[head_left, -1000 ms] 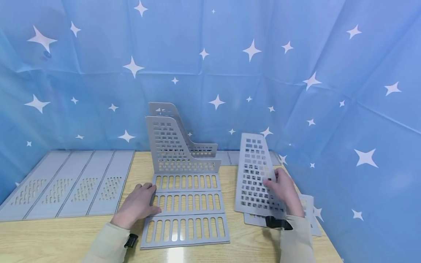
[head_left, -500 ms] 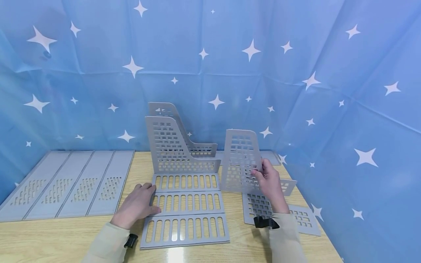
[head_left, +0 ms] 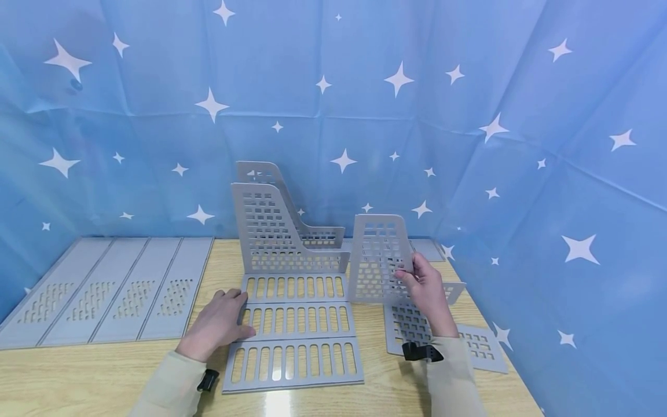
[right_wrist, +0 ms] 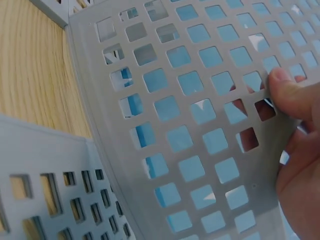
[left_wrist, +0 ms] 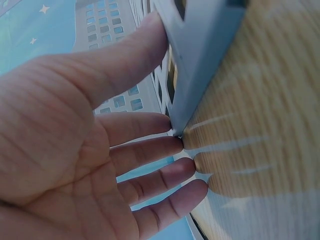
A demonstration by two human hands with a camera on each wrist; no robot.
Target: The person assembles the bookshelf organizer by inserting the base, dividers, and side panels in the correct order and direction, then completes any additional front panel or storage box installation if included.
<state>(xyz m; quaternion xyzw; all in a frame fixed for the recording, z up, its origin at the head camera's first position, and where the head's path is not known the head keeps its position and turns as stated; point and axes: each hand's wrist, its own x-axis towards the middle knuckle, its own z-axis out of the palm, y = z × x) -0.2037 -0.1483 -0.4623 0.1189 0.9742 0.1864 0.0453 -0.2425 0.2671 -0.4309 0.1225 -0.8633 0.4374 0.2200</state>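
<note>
My right hand (head_left: 429, 292) pinches the right edge of a grey perforated side panel (head_left: 402, 246), with the thumb on its near face. That panel stands roughly upright just right of three grey slotted panels (head_left: 292, 337); whether its foot touches the table cannot be told. My left hand (head_left: 219, 324) rests against the left edge of the slotted panels, fingers nearly straight. In the left wrist view its thumb (left_wrist: 145, 45) lies on the panel and the fingertips meet the panel's edge and the tabletop. Behind the slotted panels stand two more perforated side panels (head_left: 237, 220).
Several grey boards (head_left: 127, 255) lie side by side on the left of the wooden table (head_left: 94, 382). Another perforated panel (head_left: 391, 330) lies flat under my right forearm. More grey boards (head_left: 427, 249) lie at the back right, before a blue starry curtain (head_left: 469, 185).
My right hand has moved left, turning its panel from a backward lean to upright and then lowering it slightly. A panel lying beneath is more exposed. My left hand has not moved.
</note>
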